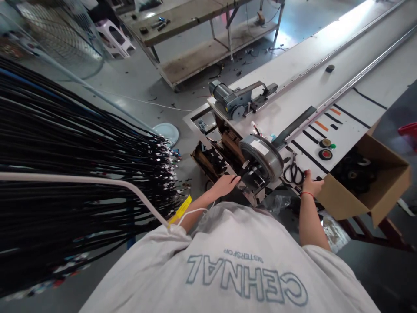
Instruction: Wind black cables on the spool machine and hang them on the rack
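Note:
My left hand (227, 184) is closed at the near end of the white bench, its fingertips pressed on a dark, narrow piece that I cannot make out. Just beyond it stands a large grey reel (263, 158) with a white label. My right hand (312, 186) rests at the bench's front edge, thumb apart from the other fingers, some of which are hidden. Black-handled scissors (294, 173) lie immediately left of it. Two tape rolls, one with a red centre (325, 154) and one with a tan centre (325, 142), sit farther up the bench.
A motor unit (233, 102) is mounted behind the reel. Black and orange strips mark the white bench (365, 93). An open cardboard box (345, 198) with dark items adjoins my right hand. Many black cables (81, 152) hang at left, by a pale pole (97, 177).

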`<state>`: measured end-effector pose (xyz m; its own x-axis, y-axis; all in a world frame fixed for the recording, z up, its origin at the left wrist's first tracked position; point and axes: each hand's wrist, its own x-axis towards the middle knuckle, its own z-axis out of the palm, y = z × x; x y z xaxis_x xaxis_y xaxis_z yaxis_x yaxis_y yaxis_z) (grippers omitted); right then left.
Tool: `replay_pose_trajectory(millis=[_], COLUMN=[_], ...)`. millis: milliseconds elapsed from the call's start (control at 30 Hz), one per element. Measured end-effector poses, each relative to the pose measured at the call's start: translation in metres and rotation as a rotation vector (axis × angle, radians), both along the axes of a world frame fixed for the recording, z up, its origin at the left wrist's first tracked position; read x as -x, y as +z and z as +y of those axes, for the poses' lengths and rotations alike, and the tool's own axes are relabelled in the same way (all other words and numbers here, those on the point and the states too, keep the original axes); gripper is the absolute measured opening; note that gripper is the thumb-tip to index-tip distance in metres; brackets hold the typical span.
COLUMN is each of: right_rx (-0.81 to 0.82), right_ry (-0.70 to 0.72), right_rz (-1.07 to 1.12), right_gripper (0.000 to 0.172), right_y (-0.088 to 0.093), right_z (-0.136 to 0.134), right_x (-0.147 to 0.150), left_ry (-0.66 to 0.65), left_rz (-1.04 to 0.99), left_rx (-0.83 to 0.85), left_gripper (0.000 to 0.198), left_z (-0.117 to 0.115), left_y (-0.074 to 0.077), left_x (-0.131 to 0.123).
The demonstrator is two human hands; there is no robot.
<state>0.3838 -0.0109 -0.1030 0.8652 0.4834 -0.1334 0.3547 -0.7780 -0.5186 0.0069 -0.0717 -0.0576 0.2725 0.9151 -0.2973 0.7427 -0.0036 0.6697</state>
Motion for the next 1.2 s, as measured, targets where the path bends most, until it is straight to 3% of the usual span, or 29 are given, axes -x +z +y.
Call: replay_pose_trajectory(millis=[267, 433, 833, 1000, 1200], right_rx=[0.004, 0.000, -0.039, -0.060, -0.074], right_ry=[0.013, 0.032, 0.016, 0.004, 0.022], right_rz=[-0.019, -0.007, -0.028, -0.036, -0.042], right_gripper=[0.074, 0.078, 0.071, 0.062, 0.068], right_y=[-0.001, -0.003, -0.007, -0.010, -0.011], right_z=[0.000, 0.000, 0.000, 0.001, 0.000], right_x=[0.001, -0.001, -0.005, -0.005, -0.008], left_ry=[0.010, 0.045, -0.024, 0.019, -0.044], left_rz=[0.010, -0.029, -0.049, -0.031, -0.163], left_rx=[-0.006, -0.003, -0.038, -0.038, 0.011], left_gripper=[0.045, 0.047, 0.045, 0.044, 0.050], left_z=[-0.002, -0.003, -0.006, -0.003, -0.010], left_y=[-0.003, -0.009, -0.009, -0.009, -0.014], left_x=[-0.003, 0.001, 0.006, 0.004, 0.022])
